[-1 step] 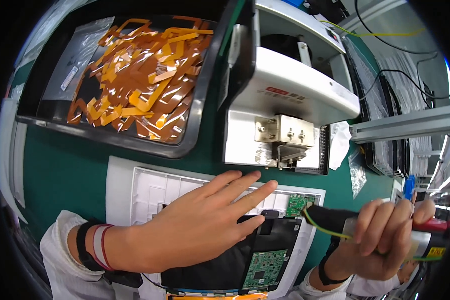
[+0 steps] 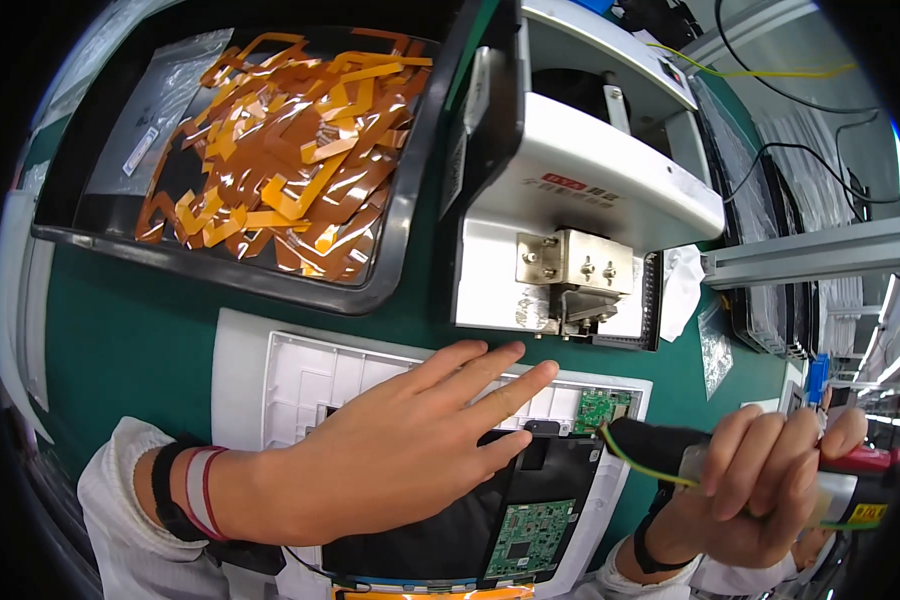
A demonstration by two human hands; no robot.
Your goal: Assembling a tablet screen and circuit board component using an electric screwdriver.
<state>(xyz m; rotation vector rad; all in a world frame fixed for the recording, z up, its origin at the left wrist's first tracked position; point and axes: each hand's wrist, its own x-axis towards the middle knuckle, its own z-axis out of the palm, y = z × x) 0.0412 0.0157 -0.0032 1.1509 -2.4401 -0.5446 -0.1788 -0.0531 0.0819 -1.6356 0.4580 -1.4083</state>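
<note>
My left hand [image 2: 420,440] lies flat, fingers spread, across a white plastic housing [image 2: 300,380] and the black panel [image 2: 410,540] inside it. It holds nothing. My right hand [image 2: 760,490] is wrapped round an electric screwdriver [image 2: 660,445] with a black nose, a red part and a yellow-green wire along it. The nose points left, its end beside a small green circuit board [image 2: 598,408] in the housing's far right corner. Whether its tip touches a screw there cannot be made out. A larger green circuit board [image 2: 530,538] sits lower on the black panel.
A black tray [image 2: 220,272] of orange flexible ribbon circuits [image 2: 300,170] and a clear bag stands at the far left. Behind the housing is a white machine [image 2: 610,170] with a metal block. Metal framing [image 2: 810,245] and stacked panels [image 2: 760,200] line the right.
The screwdriver's nose end has shifted slightly left and down beside the small board. My left hand keeps its place. The background has moved very slightly in view.
</note>
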